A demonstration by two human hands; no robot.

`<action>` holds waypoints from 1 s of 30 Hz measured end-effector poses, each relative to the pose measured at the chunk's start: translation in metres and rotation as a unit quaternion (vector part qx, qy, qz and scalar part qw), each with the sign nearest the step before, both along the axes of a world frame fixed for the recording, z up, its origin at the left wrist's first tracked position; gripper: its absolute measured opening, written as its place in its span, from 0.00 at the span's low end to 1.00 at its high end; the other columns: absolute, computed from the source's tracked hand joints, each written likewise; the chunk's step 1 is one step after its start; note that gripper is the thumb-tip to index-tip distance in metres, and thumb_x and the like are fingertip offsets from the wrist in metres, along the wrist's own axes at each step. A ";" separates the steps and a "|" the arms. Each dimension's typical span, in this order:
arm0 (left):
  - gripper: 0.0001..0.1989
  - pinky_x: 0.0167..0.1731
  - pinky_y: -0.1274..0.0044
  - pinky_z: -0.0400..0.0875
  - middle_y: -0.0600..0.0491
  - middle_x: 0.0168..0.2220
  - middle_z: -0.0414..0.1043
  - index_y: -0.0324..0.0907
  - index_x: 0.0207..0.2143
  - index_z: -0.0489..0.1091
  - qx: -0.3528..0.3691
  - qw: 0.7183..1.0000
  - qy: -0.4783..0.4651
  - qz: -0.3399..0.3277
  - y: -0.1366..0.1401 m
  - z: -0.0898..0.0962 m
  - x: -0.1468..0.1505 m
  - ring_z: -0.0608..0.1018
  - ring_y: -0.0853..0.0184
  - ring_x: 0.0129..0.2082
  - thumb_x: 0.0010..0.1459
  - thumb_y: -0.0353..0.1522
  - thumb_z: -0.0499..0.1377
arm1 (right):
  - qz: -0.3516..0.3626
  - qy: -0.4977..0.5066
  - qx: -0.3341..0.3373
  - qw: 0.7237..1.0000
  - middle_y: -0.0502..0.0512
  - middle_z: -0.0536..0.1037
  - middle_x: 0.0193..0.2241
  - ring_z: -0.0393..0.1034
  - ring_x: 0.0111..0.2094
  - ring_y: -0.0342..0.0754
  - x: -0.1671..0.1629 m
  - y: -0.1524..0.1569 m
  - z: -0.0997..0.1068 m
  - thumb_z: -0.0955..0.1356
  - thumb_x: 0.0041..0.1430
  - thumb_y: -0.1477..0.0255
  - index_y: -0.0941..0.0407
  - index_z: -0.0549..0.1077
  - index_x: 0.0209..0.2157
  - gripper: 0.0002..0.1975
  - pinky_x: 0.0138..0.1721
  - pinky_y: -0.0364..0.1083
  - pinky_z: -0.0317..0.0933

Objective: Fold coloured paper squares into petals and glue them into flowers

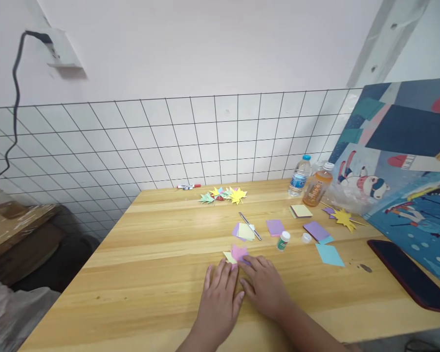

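Fingers [216, 276] loosely spread, our left hand [218, 303] and right hand [267, 288] touch folded papers [239, 252]; a white-capped bottle [283, 241] stands between our right hand and the cream-topped stack [301, 210].

Both hands [220, 299] [267, 289] on colourful paper pieces [239, 252]

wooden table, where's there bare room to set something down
Most of the table's left part, from its left edge to the left hand; also right, between the right hand and the blue sheet. Crowded at back right: bottles, paper stack, plastic bag.
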State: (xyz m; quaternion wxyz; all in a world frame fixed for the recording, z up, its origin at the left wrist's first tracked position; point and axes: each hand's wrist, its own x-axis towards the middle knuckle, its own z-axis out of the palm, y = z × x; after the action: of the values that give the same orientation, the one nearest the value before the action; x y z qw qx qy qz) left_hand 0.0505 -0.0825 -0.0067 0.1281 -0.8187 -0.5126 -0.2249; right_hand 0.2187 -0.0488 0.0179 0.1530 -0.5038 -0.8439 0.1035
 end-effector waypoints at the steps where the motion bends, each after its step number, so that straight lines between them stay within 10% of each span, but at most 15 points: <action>1: 0.22 0.58 0.65 0.42 0.50 0.53 0.68 0.42 0.54 0.64 0.001 1.000 0.000 0.001 0.000 0.000 0.000 0.63 0.60 0.56 0.61 0.40 0.49 | -0.002 -0.001 0.001 1.000 0.53 0.65 0.56 0.58 0.53 0.53 0.000 -0.001 0.001 0.58 0.61 0.65 0.50 0.63 0.56 0.22 0.54 0.51 0.48; 14: 0.23 0.56 0.61 0.51 0.48 0.54 0.68 0.44 0.56 0.61 -0.040 0.998 0.025 -0.030 0.008 -0.002 -0.009 0.66 0.56 0.55 0.61 0.41 0.49 | 0.065 0.012 -0.052 0.996 0.48 0.58 0.60 0.44 0.62 0.51 -0.001 0.013 0.000 0.53 0.65 0.66 0.48 0.56 0.60 0.23 0.60 0.55 0.37; 22: 0.21 0.57 0.64 0.49 0.51 0.53 0.68 0.47 0.56 0.60 -0.024 0.998 0.016 -0.055 0.023 0.000 -0.023 0.67 0.60 0.54 0.61 0.37 0.50 | -0.144 0.031 0.039 0.988 0.58 0.70 0.51 0.60 0.52 0.52 0.011 0.092 0.006 0.58 0.61 0.71 0.56 0.66 0.53 0.19 0.52 0.49 0.51; 30: 0.18 0.54 0.65 0.52 0.51 0.52 0.69 0.48 0.52 0.64 -0.016 0.999 -0.010 -0.030 0.027 -0.003 -0.025 0.68 0.59 0.52 0.60 0.34 0.51 | -0.189 0.024 0.039 0.981 0.59 0.76 0.38 0.66 0.42 0.53 0.010 0.109 -0.020 0.58 0.62 0.74 0.57 0.73 0.39 0.13 0.43 0.48 0.55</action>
State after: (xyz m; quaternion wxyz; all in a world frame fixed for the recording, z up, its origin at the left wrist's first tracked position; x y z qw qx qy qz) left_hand 0.0253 -0.0555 -0.0098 0.1026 -0.8335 -0.4924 -0.2286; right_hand 0.2282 0.0604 -0.0022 0.2095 -0.6454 -0.7327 0.0513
